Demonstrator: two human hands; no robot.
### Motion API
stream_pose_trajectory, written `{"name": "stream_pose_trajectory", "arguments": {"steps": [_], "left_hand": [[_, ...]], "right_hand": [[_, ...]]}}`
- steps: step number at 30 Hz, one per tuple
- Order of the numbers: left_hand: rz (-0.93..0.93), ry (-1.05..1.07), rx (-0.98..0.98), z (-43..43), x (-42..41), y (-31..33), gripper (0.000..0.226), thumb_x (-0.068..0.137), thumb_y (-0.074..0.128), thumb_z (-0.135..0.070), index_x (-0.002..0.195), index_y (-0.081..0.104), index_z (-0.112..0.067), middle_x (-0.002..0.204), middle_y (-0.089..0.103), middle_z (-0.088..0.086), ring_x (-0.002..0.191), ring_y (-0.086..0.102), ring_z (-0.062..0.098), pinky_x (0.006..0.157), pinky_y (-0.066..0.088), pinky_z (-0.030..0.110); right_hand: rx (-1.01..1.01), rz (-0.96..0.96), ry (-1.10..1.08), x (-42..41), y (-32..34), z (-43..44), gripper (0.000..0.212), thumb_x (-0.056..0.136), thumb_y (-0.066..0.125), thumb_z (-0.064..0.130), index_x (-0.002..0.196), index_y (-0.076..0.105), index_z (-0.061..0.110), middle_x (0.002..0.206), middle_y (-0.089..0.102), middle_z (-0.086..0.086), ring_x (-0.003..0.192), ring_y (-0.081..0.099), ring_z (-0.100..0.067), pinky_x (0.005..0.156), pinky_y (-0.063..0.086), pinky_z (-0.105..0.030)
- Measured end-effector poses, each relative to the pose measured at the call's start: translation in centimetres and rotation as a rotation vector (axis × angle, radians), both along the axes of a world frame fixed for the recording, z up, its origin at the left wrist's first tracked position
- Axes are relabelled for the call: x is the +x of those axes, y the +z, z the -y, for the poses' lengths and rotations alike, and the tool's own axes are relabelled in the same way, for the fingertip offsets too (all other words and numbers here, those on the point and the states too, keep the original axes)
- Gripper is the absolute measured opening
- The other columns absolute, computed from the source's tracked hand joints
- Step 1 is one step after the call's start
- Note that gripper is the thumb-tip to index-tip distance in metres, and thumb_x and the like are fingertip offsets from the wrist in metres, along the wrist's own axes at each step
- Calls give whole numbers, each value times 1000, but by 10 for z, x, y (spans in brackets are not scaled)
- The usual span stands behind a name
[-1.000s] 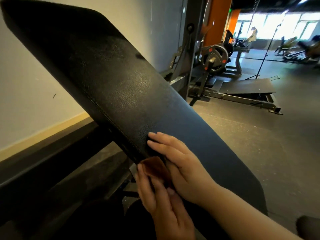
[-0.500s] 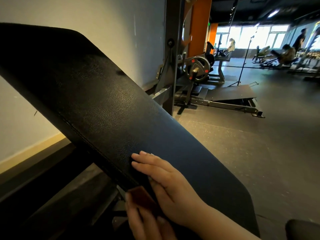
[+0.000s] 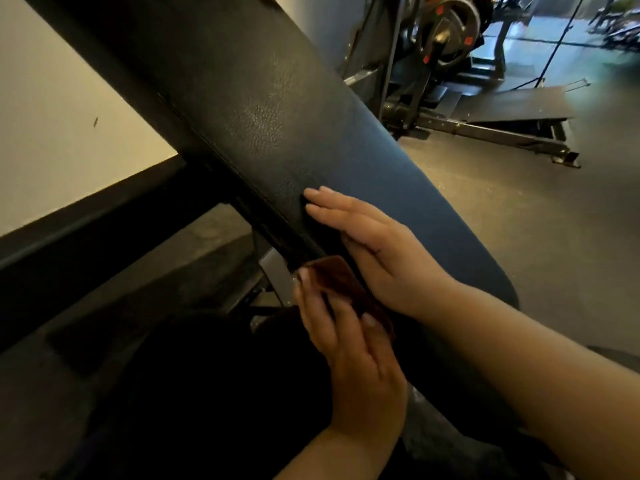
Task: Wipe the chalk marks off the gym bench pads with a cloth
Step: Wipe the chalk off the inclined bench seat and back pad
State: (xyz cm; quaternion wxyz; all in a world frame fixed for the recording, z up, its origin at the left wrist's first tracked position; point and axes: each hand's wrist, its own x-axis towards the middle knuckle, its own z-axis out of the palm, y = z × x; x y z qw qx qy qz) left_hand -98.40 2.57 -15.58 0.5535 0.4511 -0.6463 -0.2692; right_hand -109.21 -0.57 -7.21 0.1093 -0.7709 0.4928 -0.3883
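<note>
The black padded backrest of the bench (image 3: 263,98) slants from the upper left down to the lower right. Its leather shows a faint pale sheen near the middle. My right hand (image 3: 374,251) lies flat on the pad's lower part, fingers straight and pointing up-left. Just below it, my left hand (image 3: 353,368) presses a small dark brown cloth (image 3: 341,282) against the pad's lower side edge with straight fingers. Part of the cloth is hidden under those fingers.
A grey metal bracket of the bench frame (image 3: 273,275) sits just left of the cloth. A cream wall (image 3: 52,133) with a black baseboard runs on the left. A weight-plate machine (image 3: 446,26) and a low dark platform (image 3: 519,105) stand on the grey floor at the upper right.
The view has dropped and drawn closer to the pad. Both hands stay at the same spot on its lower edge, and more of my left hand and the cloth shows.
</note>
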Motion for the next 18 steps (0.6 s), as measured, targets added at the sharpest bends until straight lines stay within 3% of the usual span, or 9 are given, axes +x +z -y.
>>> {"name": "stream_pose_trajectory", "arguments": {"steps": [2,6,9,12,14,16,18], "left_hand": [[-17,-62,-47,-14,0,2,56,105,23,-48,148,-9,-62,167,-3,-14,154,13,27,116,27,62],[-172,-47,-189,7,7,3,52,106,25,-47,149,0,-62,167,3,4,153,15,31,115,29,62],[-182,35,-167,17,-2,7,55,107,28,-40,158,7,-34,166,8,11,152,17,33,115,28,62],[-122,33,-133,-13,-17,-9,56,107,29,-41,158,8,-39,165,16,10,150,23,38,113,30,65],[-4,-2,-110,-34,-23,-32,57,107,29,-37,160,15,-21,165,14,15,150,18,43,113,28,68],[57,37,-54,-41,-33,-41,56,106,29,-29,154,27,-2,166,10,14,150,15,44,117,24,62],[26,136,-42,-33,-39,-32,54,100,35,-22,147,37,4,164,17,16,148,19,45,119,24,54]], "right_hand": [[-27,-21,-5,-3,-9,-7,49,99,44,-10,144,52,10,155,43,0,149,31,-12,121,31,-44],[-62,39,-27,1,-21,-8,47,98,43,-13,140,55,4,152,47,-6,147,35,-18,119,32,-50],[-74,58,-32,3,-19,-9,47,98,45,-13,140,56,5,151,48,-4,147,35,-17,118,33,-49],[-41,71,-33,1,-17,-11,48,98,45,-11,141,55,9,153,47,-1,147,34,-12,120,31,-46],[-34,88,-28,1,-17,-10,48,98,44,-13,140,56,7,153,47,-3,147,34,-12,121,30,-43],[-38,105,-15,1,-18,-10,46,98,43,-15,139,56,3,152,48,-6,147,35,-14,121,30,-42],[-28,118,5,-1,-17,-9,45,98,42,-14,138,57,2,151,49,-7,147,35,-14,121,30,-42]]}}
